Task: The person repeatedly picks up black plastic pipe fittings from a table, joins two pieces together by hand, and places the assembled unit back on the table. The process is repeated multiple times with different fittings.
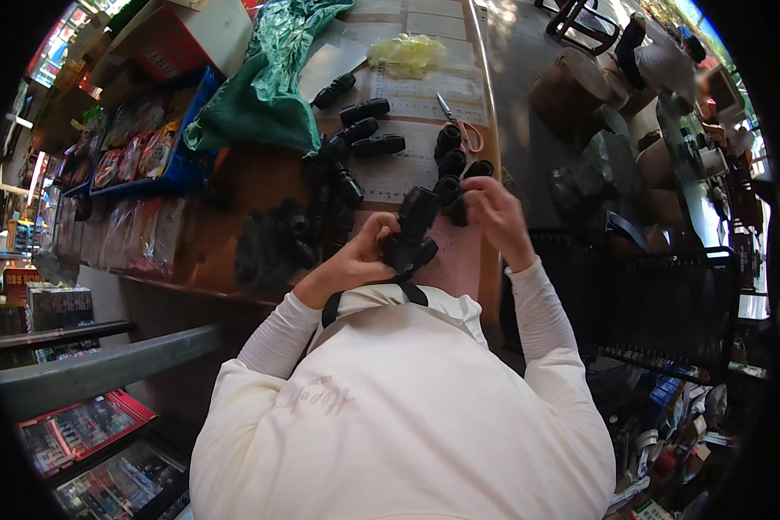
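**Gripping one chunky black plastic fitting (418,212) near the front of the brown wooden table (215,251)**

Clasping the fitting from its left side with the bare left hand (364,253), thumb and fingers closed around the lower part, just in front of the white-clad torso. Curling the fingers of the bare right hand (497,217) inward, almost together, right beside an uneven column of black cylindrical plastic fittings (451,162); impossible to tell whether pinching one or merely brushing past.

Looks like handling the pieces one at a time, perhaps adding to the column or picking from it; unclear which. Calls next, presumably, for a steady left grip and a careful right-hand pinch, so as not to set round neighbours rolling. Worth steering clear of the metal scissors with pinkish handles (472,137), lying open-handled next to the column's far end.

Facing, farther up and to the left, loose black ribbed fittings (379,145) on printed white sheets (403,178), near a crumpled green plastic bag (273,82).
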### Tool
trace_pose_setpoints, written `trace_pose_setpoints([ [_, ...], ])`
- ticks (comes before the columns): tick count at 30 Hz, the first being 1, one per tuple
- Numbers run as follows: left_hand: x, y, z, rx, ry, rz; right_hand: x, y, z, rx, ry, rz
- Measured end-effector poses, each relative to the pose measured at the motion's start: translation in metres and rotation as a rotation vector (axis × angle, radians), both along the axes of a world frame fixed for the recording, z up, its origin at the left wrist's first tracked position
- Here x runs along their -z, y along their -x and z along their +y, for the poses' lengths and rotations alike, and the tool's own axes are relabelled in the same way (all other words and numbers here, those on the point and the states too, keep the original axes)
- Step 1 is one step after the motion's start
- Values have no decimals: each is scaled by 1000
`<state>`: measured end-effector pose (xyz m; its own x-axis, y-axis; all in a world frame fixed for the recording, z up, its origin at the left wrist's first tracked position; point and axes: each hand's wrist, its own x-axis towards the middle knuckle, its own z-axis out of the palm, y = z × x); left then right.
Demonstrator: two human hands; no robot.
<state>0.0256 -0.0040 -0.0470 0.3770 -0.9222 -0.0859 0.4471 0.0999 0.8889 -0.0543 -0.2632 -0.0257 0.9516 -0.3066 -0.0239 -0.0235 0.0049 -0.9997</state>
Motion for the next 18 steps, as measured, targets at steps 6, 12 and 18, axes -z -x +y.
trace_pose_setpoints([
  [6,-9,13,-16,-157,-187,-431,-18,-14,30,-324,306,233],
  [12,-18,8,-19,-115,-270,-149,-18,-3,30,-416,111,-95],
  [18,-35,13,-15,-130,-296,-165,-32,7,22,-335,-173,-187],
])
